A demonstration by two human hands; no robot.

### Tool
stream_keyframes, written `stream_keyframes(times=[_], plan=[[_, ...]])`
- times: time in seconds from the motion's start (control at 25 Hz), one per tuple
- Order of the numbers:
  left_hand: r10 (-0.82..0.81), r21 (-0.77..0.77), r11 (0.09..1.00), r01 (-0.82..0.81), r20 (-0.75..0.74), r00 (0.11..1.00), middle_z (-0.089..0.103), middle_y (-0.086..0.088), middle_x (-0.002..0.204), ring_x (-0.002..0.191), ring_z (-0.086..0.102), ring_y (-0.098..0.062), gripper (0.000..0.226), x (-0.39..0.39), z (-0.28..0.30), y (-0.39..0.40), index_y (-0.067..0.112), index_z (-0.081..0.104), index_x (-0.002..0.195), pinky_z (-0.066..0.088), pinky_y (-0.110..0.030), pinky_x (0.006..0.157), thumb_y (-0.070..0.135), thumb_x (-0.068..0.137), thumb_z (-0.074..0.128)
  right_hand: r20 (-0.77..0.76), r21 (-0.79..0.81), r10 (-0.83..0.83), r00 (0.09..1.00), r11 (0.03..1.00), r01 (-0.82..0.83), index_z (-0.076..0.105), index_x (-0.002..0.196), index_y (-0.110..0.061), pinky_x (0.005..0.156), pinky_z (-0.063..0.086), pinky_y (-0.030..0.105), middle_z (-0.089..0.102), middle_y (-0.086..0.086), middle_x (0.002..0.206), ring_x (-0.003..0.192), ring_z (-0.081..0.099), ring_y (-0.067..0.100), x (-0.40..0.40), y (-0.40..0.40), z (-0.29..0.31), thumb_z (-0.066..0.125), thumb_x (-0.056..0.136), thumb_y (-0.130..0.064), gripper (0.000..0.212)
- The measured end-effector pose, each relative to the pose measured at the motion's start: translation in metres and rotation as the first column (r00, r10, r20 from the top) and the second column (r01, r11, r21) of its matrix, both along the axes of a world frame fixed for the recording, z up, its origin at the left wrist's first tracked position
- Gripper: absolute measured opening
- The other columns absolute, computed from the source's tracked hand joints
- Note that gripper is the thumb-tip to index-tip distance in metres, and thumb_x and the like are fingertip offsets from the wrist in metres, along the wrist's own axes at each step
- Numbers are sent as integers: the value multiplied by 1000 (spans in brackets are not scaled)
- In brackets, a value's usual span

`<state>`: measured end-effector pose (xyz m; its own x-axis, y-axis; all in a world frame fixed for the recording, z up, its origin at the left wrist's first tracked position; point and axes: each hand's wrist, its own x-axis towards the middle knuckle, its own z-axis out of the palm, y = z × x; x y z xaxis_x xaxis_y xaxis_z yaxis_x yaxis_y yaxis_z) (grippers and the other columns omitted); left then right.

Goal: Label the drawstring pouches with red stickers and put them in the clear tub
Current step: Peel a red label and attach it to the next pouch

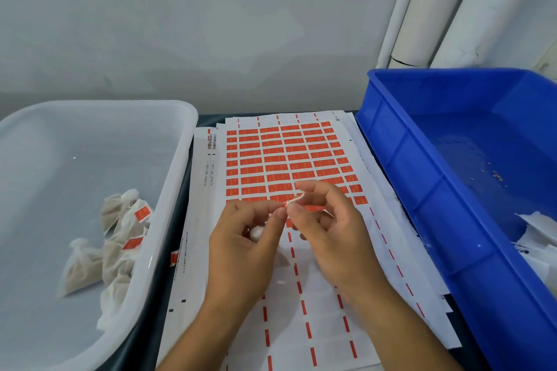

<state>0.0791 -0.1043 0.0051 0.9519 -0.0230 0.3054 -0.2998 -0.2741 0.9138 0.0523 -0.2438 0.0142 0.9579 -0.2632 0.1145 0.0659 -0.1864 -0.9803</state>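
Note:
A sheet of red stickers (289, 156) lies on the table between two tubs. Above its lower rows my left hand (244, 247) holds a small white drawstring pouch (256, 232) in its curled fingers. My right hand (325, 226) pinches a red sticker (294, 200) folded round the pouch's string, and my left fingertips meet it there. The clear tub (168, 190) stands at the left with several labelled pouches (120, 244) heaped near its right wall.
A blue crate (422, 178) sits at the right, with white pouches (539, 238) in its near corner. More sticker sheets (193, 220) are stacked under the top one. White tubes (428, 9) lean on the wall behind.

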Motion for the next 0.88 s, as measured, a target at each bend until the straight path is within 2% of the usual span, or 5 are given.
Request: stream_keyframes(times=[0.32, 0.52, 0.68, 0.8, 0.88], plan=[[-59, 10, 998, 60, -74, 995, 67, 25, 96, 93, 66, -7, 13, 0, -1, -1, 43, 67, 94, 60, -29, 81, 52, 84, 63, 8, 21, 88, 996, 996, -88, 71, 100, -40, 70, 57, 14, 74, -19, 96, 92, 72, 6, 0, -9, 1, 66, 85, -50, 19], [-132, -27, 991, 129, -211, 969, 61, 26, 104, 101, 61, 3, 55, -2, 4, 0, 56, 46, 114, 54, -9, 76, 60, 68, 76, 80, -66, 82, 993, 995, -77, 65, 100, -41, 79, 61, 23, 71, -18, 99, 98, 70, 8, 2, -5, 13, 60, 89, -50, 15], [-90, 25, 995, 95, -160, 983, 56, 31, 119, 111, 57, 5, 75, 1, 4, 2, 56, 39, 130, 53, -11, 84, 64, 67, 78, 248, -328, 39, 968, 944, 46, 57, 99, -45, 72, 53, 7, 66, -26, 96, 97, 66, -4, 15, 13, 46, 57, 95, -46, 4], [-79, 8, 997, 81, -168, 983, 60, 25, 120, 109, 61, -2, 67, 4, 1, 3, 45, 47, 133, 57, -22, 88, 52, 76, 82, 362, -304, 149, 920, 952, -35, 61, 105, -29, 69, 56, 14, 67, -17, 93, 89, 71, 2, 31, 36, 82, 59, 101, -34, 6], [-46, -42, 998, 39, -194, 980, 65, 24, 112, 104, 63, -2, 51, 6, 2, 2, 39, 56, 125, 56, -19, 82, 45, 81, 79, 404, -240, 240, 883, 959, -151, 61, 106, -17, 69, 59, 27, 68, -10, 93, 82, 73, 10, 42, 62, 102, 58, 104, -23, 7]])
